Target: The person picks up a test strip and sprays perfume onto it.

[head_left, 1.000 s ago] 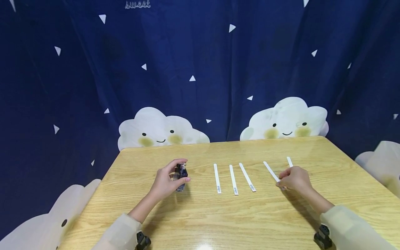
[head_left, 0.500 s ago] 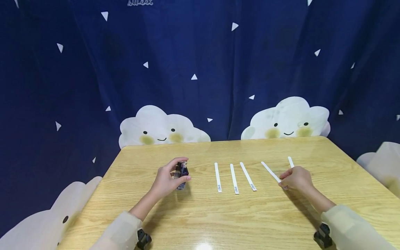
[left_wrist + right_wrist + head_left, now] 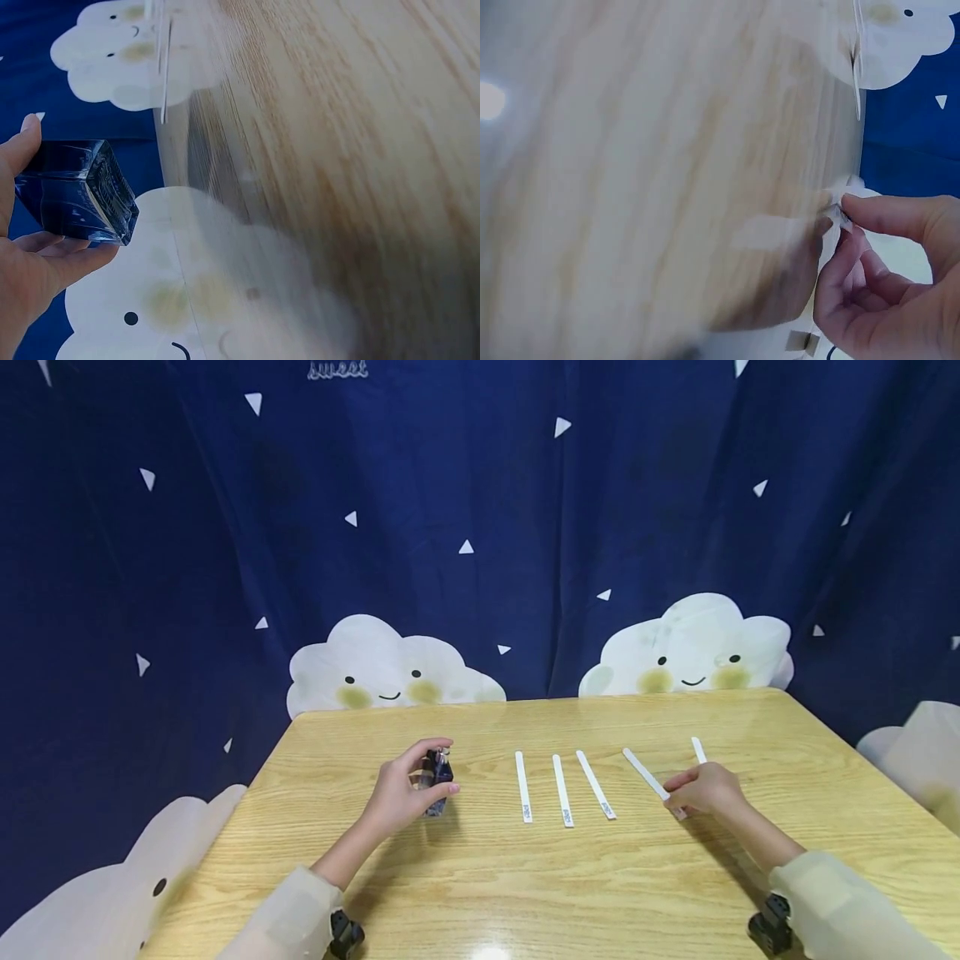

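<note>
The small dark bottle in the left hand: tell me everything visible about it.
The bottle is small, square-sided and made of clear dark blue glass with a thick base. The left hand grips it between thumb and fingers. It stands roughly upright at the table, left of the white strips; whether its base touches the wood cannot be told.

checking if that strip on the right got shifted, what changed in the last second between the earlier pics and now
The right hand, pinching the near end of the fourth thin white paper strip, has swung that strip's far end a little toward the left. The left hand holds the small dark blue glass bottle on the wooden table as before. The three white strips in the middle and the short strip behind the right hand lie unmoved.
</note>
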`<state>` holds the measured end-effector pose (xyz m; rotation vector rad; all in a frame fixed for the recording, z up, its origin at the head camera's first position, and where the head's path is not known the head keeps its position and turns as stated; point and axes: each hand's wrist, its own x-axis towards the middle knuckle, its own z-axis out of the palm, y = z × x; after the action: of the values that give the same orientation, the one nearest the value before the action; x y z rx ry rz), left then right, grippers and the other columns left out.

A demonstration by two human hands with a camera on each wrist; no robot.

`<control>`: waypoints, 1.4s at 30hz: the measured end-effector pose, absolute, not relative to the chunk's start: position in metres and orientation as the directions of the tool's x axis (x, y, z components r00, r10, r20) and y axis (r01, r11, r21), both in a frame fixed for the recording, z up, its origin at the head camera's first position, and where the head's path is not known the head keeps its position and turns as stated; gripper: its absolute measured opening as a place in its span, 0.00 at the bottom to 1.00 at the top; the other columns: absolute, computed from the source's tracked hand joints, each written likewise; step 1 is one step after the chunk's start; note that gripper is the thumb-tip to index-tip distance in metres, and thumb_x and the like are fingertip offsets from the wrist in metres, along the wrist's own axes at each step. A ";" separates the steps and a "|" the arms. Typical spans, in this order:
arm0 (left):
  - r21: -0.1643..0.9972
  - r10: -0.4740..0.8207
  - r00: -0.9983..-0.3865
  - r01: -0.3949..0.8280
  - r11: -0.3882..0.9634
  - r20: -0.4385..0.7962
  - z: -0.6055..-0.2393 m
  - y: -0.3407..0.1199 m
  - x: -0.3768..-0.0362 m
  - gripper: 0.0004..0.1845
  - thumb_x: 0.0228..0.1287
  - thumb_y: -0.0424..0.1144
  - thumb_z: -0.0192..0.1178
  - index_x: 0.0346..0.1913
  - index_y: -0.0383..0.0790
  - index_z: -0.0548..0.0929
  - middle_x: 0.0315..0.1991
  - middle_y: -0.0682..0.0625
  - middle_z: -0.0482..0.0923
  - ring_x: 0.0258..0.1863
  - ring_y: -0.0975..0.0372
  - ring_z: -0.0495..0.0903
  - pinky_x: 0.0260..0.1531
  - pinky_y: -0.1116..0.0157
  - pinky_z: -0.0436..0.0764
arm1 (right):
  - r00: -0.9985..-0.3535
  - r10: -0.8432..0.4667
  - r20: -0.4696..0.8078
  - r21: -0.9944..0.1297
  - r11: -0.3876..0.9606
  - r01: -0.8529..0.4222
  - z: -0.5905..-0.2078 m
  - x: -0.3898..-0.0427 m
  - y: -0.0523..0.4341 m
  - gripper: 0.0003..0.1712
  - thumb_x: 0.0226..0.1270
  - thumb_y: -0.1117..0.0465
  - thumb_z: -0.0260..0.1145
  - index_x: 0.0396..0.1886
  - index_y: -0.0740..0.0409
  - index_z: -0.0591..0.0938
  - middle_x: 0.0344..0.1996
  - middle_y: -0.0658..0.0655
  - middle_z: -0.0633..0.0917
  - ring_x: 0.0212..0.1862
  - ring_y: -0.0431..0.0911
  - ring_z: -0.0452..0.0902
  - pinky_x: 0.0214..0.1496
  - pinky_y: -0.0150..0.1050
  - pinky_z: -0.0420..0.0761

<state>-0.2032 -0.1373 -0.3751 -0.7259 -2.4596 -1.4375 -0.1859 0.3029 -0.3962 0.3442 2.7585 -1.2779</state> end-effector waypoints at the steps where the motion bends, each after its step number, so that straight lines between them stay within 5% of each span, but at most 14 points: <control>1: 0.761 0.310 -0.859 0.506 0.405 0.406 -0.375 -0.137 -0.203 0.31 0.50 0.37 0.73 0.60 0.51 0.76 0.57 0.42 0.79 0.48 0.50 0.83 0.42 0.60 0.86 | -0.971 0.162 -0.173 -0.743 0.626 0.237 -0.396 -0.187 0.303 0.15 0.47 0.69 0.74 0.37 0.73 0.85 0.19 0.52 0.85 0.22 0.40 0.80 0.26 0.34 0.84; 14: 0.770 0.301 -0.864 0.499 0.398 0.404 -0.378 -0.140 -0.204 0.31 0.50 0.36 0.73 0.60 0.50 0.76 0.57 0.42 0.79 0.47 0.51 0.84 0.41 0.64 0.86 | -0.956 -0.003 -0.294 -0.882 0.386 0.270 -0.394 -0.189 0.291 0.23 0.62 0.63 0.67 0.54 0.73 0.78 0.19 0.43 0.81 0.21 0.30 0.75 0.31 0.25 0.83; 21: 0.772 0.296 -0.864 0.499 0.393 0.408 -0.377 -0.138 -0.204 0.31 0.50 0.37 0.74 0.59 0.51 0.77 0.56 0.41 0.79 0.48 0.50 0.83 0.41 0.61 0.86 | -0.957 -0.107 -0.268 -0.946 0.215 0.241 -0.396 -0.191 0.276 0.28 0.64 0.64 0.65 0.59 0.77 0.72 0.29 0.43 0.84 0.28 0.31 0.77 0.41 0.29 0.85; 42: 0.767 0.316 -0.840 0.536 0.354 0.441 -0.378 -0.130 -0.210 0.31 0.49 0.37 0.74 0.59 0.54 0.77 0.57 0.42 0.79 0.46 0.52 0.84 0.43 0.62 0.86 | -0.952 -0.231 -0.199 -0.979 0.091 0.182 -0.400 -0.197 0.242 0.32 0.62 0.68 0.64 0.62 0.81 0.65 0.33 0.46 0.85 0.36 0.34 0.82 0.42 0.27 0.84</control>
<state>-0.2103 -0.1298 -0.3777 -0.7674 -2.3986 -1.4846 -0.1969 0.2424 -0.3998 -0.0486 2.0713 -1.9328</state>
